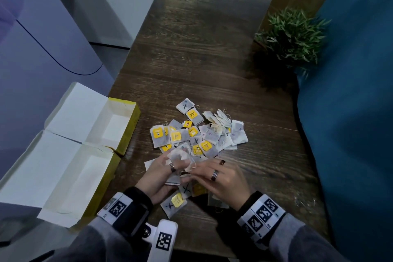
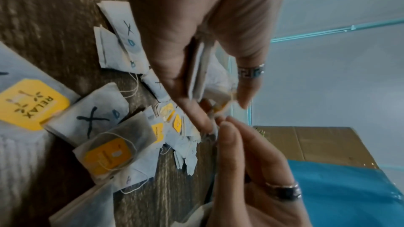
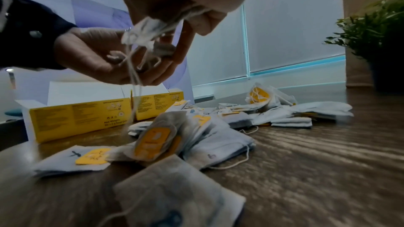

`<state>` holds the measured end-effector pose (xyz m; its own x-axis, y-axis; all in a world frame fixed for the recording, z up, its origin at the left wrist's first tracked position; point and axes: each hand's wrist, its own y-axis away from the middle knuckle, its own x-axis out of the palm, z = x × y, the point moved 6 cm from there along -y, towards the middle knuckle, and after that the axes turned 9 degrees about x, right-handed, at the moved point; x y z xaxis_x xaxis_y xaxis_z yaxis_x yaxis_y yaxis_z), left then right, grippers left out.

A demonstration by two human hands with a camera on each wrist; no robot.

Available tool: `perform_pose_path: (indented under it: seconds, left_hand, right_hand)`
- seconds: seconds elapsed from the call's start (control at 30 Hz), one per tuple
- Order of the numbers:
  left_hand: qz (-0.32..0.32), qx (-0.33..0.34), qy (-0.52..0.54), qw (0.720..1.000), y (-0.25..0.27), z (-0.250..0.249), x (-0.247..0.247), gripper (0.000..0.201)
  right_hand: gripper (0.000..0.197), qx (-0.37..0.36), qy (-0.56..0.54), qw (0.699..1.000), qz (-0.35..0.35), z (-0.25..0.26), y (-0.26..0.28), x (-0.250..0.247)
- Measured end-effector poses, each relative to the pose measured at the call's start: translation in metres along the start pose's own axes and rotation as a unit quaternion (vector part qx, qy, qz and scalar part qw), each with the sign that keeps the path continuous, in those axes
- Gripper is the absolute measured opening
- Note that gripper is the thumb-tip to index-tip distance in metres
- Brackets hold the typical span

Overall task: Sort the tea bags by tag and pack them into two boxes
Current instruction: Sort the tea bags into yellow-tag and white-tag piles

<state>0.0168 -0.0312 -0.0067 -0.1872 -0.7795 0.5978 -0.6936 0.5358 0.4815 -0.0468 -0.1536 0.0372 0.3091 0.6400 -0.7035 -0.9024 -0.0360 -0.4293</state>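
A loose pile of tea bags point(image 1: 197, 134) lies on the dark wooden table point(image 1: 202, 59); some carry yellow tags, others pen-drawn marks such as an X. My left hand point(image 1: 170, 166) hovers over the pile's near edge and pinches a small stack of tea bags point(image 2: 200, 68) between thumb and fingers. My right hand point(image 1: 196, 173) meets it from the right and pinches a white tea bag point(image 3: 145, 28) with its strings dangling. Two open yellow boxes point(image 1: 131, 130) point(image 1: 106, 178) stand side by side at the table's left edge, both looking empty.
A potted green plant point(image 1: 293, 36) stands at the right edge of the table. A blue upholstered seat point(image 1: 350, 112) runs along the right side. More tea bags point(image 1: 176, 200) lie under and between my wrists. The far half of the table is bare wood.
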Motion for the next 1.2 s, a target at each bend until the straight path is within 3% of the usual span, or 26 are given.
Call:
perform_pose_path:
  seconds: [0.1,0.2,0.27,0.33,0.4,0.53,0.83,0.97,1.07,1.2]
  left_hand:
    - [-0.062,0.031,-0.08,0.994,-0.002,-0.002,-0.011,0.027]
    - [-0.111,0.047,-0.108,0.987,-0.004,-0.005,-0.029,0.023]
    - [-0.125,0.045,-0.112,0.985,-0.003,-0.007,-0.04,0.021]
    - [-0.124,0.038,-0.114,0.985,-0.002,-0.008,-0.048,0.023]
    - [-0.131,0.028,-0.103,0.986,-0.002,-0.007,-0.055,0.025]
    - [-0.142,0.02,-0.08,0.986,0.0,-0.006,-0.062,0.019]
    - [-0.121,0.014,-0.077,0.99,0.001,-0.003,-0.056,0.028]
    - [-0.114,0.015,-0.077,0.99,-0.002,-0.007,-0.054,0.029]
    - [-0.111,0.018,-0.075,0.991,-0.004,-0.011,-0.054,0.029]
    - [-0.098,0.023,-0.073,0.992,-0.007,-0.015,-0.055,0.03]
  right_hand:
    - [0.015,0.161,-0.103,0.981,0.022,-0.018,-0.001,-0.001]
    - [0.012,0.353,-0.138,0.92,0.1,-0.051,0.001,0.003]
    - [0.026,0.381,-0.07,0.894,0.225,-0.062,0.009,0.018]
    - [0.047,0.358,0.002,0.868,0.343,-0.061,0.018,0.038]
    - [0.054,0.333,0.057,0.851,0.401,-0.058,0.024,0.053]
    - [0.036,0.301,0.094,0.876,0.365,-0.054,0.017,0.054]
    - [0.044,0.252,0.074,0.886,0.381,-0.048,0.021,0.062]
    - [0.02,0.281,-0.017,0.89,0.357,-0.051,0.02,0.062]
    - [0.011,0.266,-0.09,0.923,0.262,-0.049,0.015,0.042]
    - [0.016,0.174,-0.063,0.981,0.057,-0.032,0.003,-0.011]
